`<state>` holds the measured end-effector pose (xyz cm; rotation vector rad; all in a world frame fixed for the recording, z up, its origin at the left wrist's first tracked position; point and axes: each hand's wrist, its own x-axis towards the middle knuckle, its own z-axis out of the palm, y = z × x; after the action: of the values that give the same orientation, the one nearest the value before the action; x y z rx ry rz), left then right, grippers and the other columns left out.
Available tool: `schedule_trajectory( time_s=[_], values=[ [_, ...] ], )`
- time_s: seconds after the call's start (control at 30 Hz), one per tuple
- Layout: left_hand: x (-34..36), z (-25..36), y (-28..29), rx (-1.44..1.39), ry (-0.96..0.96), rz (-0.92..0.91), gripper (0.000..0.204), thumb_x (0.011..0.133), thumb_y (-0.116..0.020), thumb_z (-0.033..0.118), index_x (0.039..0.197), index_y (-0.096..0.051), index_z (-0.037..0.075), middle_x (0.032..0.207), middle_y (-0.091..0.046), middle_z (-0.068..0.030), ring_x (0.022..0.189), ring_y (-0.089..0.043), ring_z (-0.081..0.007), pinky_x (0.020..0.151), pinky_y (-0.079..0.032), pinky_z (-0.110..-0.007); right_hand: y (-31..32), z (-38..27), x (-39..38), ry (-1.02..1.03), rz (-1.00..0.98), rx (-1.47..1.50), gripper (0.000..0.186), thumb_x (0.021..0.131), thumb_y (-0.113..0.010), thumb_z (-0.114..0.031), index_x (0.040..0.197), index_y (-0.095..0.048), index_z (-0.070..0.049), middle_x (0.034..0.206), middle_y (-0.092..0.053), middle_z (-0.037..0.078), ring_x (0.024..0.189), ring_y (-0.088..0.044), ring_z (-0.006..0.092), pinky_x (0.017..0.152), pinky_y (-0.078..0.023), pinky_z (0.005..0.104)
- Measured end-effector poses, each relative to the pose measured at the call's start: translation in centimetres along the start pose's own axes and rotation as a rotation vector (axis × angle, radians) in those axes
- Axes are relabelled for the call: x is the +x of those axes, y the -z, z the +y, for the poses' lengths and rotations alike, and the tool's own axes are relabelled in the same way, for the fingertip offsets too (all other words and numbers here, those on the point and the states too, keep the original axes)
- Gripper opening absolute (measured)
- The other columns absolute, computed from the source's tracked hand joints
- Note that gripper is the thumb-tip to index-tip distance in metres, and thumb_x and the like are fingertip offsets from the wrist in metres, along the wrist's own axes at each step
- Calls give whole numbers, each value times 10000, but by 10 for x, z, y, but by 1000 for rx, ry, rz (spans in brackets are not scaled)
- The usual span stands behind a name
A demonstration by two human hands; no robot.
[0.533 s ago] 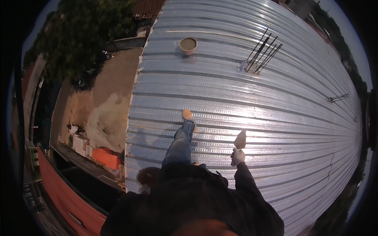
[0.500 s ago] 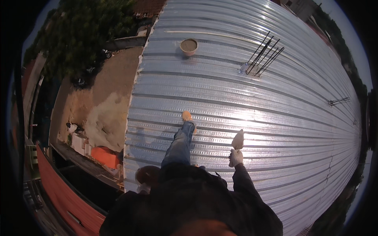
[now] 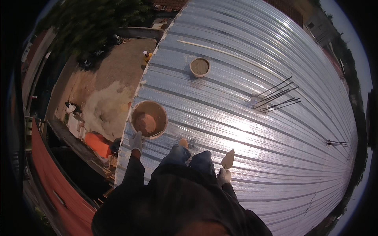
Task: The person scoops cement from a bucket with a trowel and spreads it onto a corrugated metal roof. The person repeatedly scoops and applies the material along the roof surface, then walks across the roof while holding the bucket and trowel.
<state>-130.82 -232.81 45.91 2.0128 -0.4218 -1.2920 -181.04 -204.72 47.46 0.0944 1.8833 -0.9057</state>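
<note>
My left hand [image 3: 136, 141], in a pale glove, is closed on the near rim of a round brown bucket [image 3: 159, 120]. The bucket's inside shows, with only a reddish-brown bottom and residue on its wall. It is near the roof's left edge. In my gloved right hand [image 3: 224, 177] is a trowel [image 3: 228, 159], its pointed blade directed away from me and coated grey-brown. A second bucket [image 3: 200, 67], filled with grey mortar, stands farther off on the ribbed metal sheeting [image 3: 181, 98].
Bundled rebar rods [image 3: 277, 94] stick up from the sheeting at the right, with more rods [image 3: 336, 143] farther right. A long pale strip [image 3: 220, 51] lies beyond the mortar bucket. Past the left edge, a person in yellow [image 3: 147, 56] and a sand heap [image 3: 106, 106] are down below.
My left hand has come into view with the brown bucket, which moved forward from beside my body. My view has shifted, and the trowel now sits closer to my legs.
</note>
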Motion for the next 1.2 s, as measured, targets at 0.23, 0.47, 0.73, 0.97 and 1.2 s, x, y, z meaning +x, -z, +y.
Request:
schedule_trajectory(
  time_s=[0.23,0.47,0.73,0.97,1.2],
  values=[
    [-3,43,-85,-134,49,28,316,967,-796,381,1136,-675,142,963,-726,-40,707,-684,-171,505,-484,-341,29,-51,92,261,184,-688,431,900,-666,-356,753,-718,46,761,-731,171,630,-685,235,652,-515,449],
    [-30,-58,-88,-3,295,267,368,964,-789,385,1216,-676,142,914,-686,-47,689,-660,-176,533,-526,-390,28,-138,193,356,97,-903,432,895,-694,-393,829,-718,34,772,-728,158,660,-682,235,679,-538,439],
    [-123,-115,-145,495,378,690,444,776,-813,282,1127,-789,11,1061,-808,-213,1020,-779,-415,926,-596,-492,1,-363,267,252,-114,-794,454,890,-727,-434,917,-718,19,784,-725,143,694,-679,236,710,-564,427],
    [-116,-62,-217,609,263,611,321,814,-685,167,1100,-740,32,1080,-785,-231,1081,-745,-455,954,-578,-501,-68,-518,395,314,-212,-727,240,946,-735,-223,976,-611,-19,742,-625,57,541,-610,170,489,-505,344],
    [4,-33,-277,921,-48,353,286,938,-604,141,1197,-715,93,1087,-782,-198,1073,-727,-446,918,-561,-548,-206,-610,397,230,-456,-910,209,968,-705,-213,997,-604,-32,785,-617,54,621,-602,152,547,-484,311]
  ],
)
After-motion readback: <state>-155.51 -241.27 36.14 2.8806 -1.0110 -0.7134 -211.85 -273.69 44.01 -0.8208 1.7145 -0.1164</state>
